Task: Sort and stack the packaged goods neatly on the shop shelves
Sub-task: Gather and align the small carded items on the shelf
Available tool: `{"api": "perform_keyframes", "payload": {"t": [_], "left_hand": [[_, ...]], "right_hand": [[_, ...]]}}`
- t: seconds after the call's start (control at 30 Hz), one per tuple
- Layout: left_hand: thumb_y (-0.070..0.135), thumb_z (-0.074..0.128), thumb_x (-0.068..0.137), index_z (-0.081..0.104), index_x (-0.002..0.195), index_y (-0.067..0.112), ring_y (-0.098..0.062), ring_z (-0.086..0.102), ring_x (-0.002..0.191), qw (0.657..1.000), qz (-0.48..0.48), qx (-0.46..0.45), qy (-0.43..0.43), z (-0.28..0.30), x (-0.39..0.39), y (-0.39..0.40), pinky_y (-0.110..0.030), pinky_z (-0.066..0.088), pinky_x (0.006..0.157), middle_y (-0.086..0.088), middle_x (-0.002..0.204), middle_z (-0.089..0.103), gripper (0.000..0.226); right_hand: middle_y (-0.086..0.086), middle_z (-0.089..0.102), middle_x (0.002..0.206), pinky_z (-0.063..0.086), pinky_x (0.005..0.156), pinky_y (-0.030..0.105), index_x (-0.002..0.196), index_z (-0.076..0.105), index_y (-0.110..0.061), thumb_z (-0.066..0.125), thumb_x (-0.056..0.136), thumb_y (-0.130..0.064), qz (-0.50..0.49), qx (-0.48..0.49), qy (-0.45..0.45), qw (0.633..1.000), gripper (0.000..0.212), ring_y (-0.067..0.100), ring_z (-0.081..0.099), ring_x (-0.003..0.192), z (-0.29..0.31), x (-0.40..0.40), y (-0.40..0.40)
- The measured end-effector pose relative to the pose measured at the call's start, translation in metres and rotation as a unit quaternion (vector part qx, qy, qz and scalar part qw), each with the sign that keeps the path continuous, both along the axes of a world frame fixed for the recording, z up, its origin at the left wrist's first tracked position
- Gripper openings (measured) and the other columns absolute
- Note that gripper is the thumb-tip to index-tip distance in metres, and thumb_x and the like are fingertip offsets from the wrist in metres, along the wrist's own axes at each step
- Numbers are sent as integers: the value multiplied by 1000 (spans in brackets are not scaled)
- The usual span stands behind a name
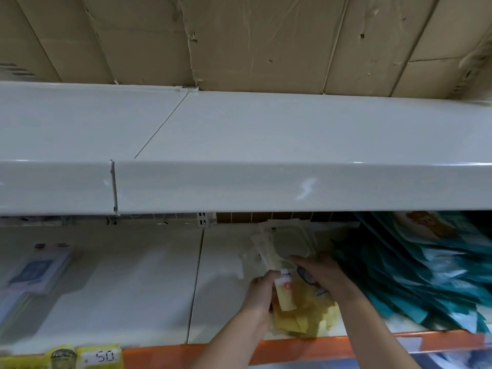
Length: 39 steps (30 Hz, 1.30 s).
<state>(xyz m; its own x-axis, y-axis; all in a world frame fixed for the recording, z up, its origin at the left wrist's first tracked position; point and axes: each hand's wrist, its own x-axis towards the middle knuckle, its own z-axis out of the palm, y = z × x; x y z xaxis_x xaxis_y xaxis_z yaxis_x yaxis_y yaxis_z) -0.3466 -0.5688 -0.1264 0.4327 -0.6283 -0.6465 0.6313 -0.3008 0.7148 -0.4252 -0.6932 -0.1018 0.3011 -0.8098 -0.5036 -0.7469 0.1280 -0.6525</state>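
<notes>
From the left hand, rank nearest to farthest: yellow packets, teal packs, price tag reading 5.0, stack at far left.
1. Yellow packets: in the left hand.
2. Teal packs: right.
3. Price tag: lower left, shelf edge.
4. Stack: far left.

The white lower shelf (149, 283) carries yellow packets (300, 312) at the grip. Teal packets (426, 275) lean just right; a pale stack (37, 272) lies far left.

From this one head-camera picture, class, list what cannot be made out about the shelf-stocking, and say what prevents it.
- Head view: print on the yellow packets is too small and blurred; the left hand and right hand cover part.
- Teal packets: motion blur, count unclear; right edge cuts them off.
- Pale packets at the back: the upper shelf hides their tops.
- Packets at far left: blurred.
</notes>
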Motion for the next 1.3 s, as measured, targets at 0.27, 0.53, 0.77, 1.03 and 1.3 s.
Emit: {"api": "perform_keyframes", "payload": {"t": [0.27, 0.53, 0.77, 1.03, 1.3], "left_hand": [[46, 62, 86, 72, 100, 5, -29, 71, 81, 995, -68, -61, 47, -6, 33, 13, -35, 56, 71, -19, 96, 73, 45], [40, 78, 67, 61, 119, 4, -25, 71, 75, 996, -59, -33, -63, -4, 50, 21, -29, 55, 59, -18, 93, 73, 66], [27, 72, 70, 68, 97, 9, -18, 71, 77, 970, -39, -110, -213, 34, 92, 84, -22, 52, 61, -7, 86, 74, 33], [14, 65, 48, 60, 103, 23, 5, 67, 78, 938, 37, -169, -300, 68, 138, 138, -11, 49, 61, 10, 88, 71, 57], [18, 74, 48, 60, 96, -4, -12, 52, 65, 950, 148, -151, -228, 50, 137, 166, -5, 39, 45, -1, 74, 55, 54]], "right_hand": [[11, 53, 134, 52, 69, 28, 142, 34, -14, 76, 59, -67, 49, 36, -19, 998, 107, 20, 58, 99, -4, -1, 5], [11, 72, 85, 51, 65, 22, 107, 65, -8, 79, 49, -70, 80, 55, -142, 985, 86, 25, 68, 79, -11, 9, 31], [-9, 62, 112, 48, 63, 5, 123, 44, -27, 81, 72, -23, 125, 39, -316, 940, 63, -1, 60, 97, 9, 54, 74], [-14, 58, 120, 51, 80, 14, 134, 35, -29, 90, 58, -8, 172, -78, -401, 896, 96, -3, 58, 108, 25, 120, 131], [-16, 55, 124, 54, 87, 24, 134, 32, -36, 92, 50, -18, 164, -96, -411, 892, 104, -3, 56, 113, -1, 119, 178]]}}
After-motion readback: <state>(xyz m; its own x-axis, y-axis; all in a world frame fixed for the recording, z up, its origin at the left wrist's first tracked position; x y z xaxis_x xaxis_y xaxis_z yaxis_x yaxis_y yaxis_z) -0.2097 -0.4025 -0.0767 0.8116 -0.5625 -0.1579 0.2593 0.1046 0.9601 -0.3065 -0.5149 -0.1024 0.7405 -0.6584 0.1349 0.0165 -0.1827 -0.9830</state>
